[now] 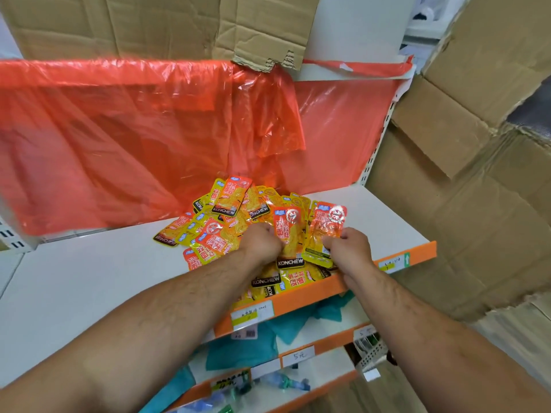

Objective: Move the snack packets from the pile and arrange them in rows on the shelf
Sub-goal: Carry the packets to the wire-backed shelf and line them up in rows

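A pile of yellow and orange snack packets (pixel 226 216) marked KONCHEW lies on the white shelf (pixel 89 278), reaching from the red plastic at the back to the orange front edge. My left hand (pixel 261 241) grips one upright packet (pixel 288 234) near the pile's middle. To its right, my right hand (pixel 347 248) pinches another upright packet (pixel 326 231) by its lower edge. Several more packets (pixel 286 281) lie flat along the front edge under my wrists.
Red plastic sheeting (pixel 134 129) hangs behind the shelf. Cardboard (pixel 462 174) stands at the right and above. An orange price strip (pixel 313 296) with labels runs along the shelf front. Lower shelves hold teal bags (pixel 238 350) and other small goods.
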Demonstrator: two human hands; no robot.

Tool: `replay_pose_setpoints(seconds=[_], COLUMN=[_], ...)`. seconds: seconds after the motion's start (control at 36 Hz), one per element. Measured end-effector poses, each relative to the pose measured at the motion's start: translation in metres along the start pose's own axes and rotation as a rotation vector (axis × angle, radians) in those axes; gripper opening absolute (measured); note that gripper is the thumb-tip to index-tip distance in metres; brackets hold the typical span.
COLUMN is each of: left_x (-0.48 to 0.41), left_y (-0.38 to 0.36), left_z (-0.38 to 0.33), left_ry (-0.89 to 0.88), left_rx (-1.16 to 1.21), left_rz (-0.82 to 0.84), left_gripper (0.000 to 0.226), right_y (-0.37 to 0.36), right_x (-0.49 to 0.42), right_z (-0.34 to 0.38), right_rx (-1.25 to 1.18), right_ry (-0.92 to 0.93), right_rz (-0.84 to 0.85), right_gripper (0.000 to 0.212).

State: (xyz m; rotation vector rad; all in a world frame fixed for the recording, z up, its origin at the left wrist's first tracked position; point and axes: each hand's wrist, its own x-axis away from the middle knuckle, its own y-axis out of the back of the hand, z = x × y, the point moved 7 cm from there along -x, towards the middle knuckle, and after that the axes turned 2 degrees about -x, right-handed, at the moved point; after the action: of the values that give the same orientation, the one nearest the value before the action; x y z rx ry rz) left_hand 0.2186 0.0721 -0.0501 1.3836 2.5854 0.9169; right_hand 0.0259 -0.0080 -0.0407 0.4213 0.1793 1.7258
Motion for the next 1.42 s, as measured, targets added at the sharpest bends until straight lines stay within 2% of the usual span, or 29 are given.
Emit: replay_pose_setpoints(seconds=[0.06,0.17,0.36,0.53,0.61,0.67,0.81,0.92,1.28,1.42], left_x=[-0.001,0.006,0.028,0.051,0.069,0.082,0.119,0.154,0.267,0.305], left_y=[0.008,0.033,0.091,0.15,0.189,0.215,0.28,0.339,0.513,0.558], left_z=[0.008,0.027,0.06,0.092,0.121,0.141,0.197,0.246,0.388,0.43], left_ry=[0.039,0.097,0.15,0.177,0.208,0.227,0.261,0.294,0.352,0.397], left_rx=[0.096,0.194,0.259,0.251,0.296,0.317,0.355,0.383,0.45,0.489], left_rz=[-0.006,-0.048,-0.144,-0.162,-0.222,-0.258,-0.334,-0.39,-0.61,-0.707], left_gripper=[0.045,0.048,0.048,0.045,0.039,0.039,0.039,0.025,0.039,0.03], right_y=[-0.01,-0.037,-0.103,-0.164,-0.203,-0.228,-0.293,-0.35,-0.514,-0.568], right_x=[0.004,0.013,0.035,0.06,0.086,0.109,0.17,0.232,0.416,0.47], right_z=[0.005,0.014,0.034,0.054,0.066,0.075,0.094,0.105,0.135,0.146], right_rx=[-0.051,-0.07,-0.072,-0.023,0.025,0.053,0.109,0.108,0.143,0.174], right_ry=[0.017,0.057,0.099,0.168,0.223,0.259,0.301,0.298,0.353,0.398], right_rz=[0.056,0.162,0.364,0.437,0.475,0.515,0.608,0.686,0.941,1.045], right_gripper=[0.007,0.016,0.013,0.018,0.038,0.043,0.041,0.035,0.023,0.015])
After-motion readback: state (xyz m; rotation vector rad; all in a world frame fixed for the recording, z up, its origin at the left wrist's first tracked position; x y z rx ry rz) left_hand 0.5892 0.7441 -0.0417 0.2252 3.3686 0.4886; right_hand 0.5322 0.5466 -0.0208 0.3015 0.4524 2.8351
